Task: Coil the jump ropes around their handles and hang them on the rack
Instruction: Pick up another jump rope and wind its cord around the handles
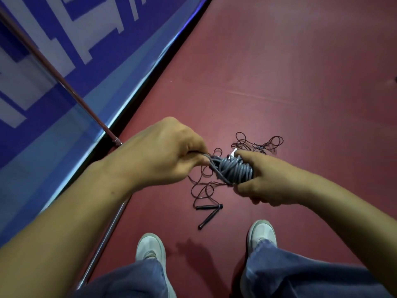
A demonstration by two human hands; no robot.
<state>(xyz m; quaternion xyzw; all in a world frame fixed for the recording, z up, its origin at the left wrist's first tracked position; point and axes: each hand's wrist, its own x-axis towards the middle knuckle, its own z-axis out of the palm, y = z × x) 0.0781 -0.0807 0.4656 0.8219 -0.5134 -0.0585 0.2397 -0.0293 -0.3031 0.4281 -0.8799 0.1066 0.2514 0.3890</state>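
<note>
White sneakers (151,248) stand on the red floor (300,82). Above them the right hand (268,181) clamps a grey jump-rope coil (234,171), hiding its handles; the left hand (159,153) pinches the loose strand. Thin dark rope (255,143) lies tangled beyond black handles (209,207). A metal rack pole (64,87) borders the left; open floor lies right.

The grey jump rope (233,169) looks like smooth plastic-coated cord with a slight sheen. The thin dark rope (203,190) on the floor (300,72) is glossy, its handles (209,211) matt black. The maroon floor is matt and faintly scuffed. At left, polished metal rack tubes (64,82) and a shiny blue banner (64,39). Near: denim jeans (300,276) and white shoes (151,248).
</note>
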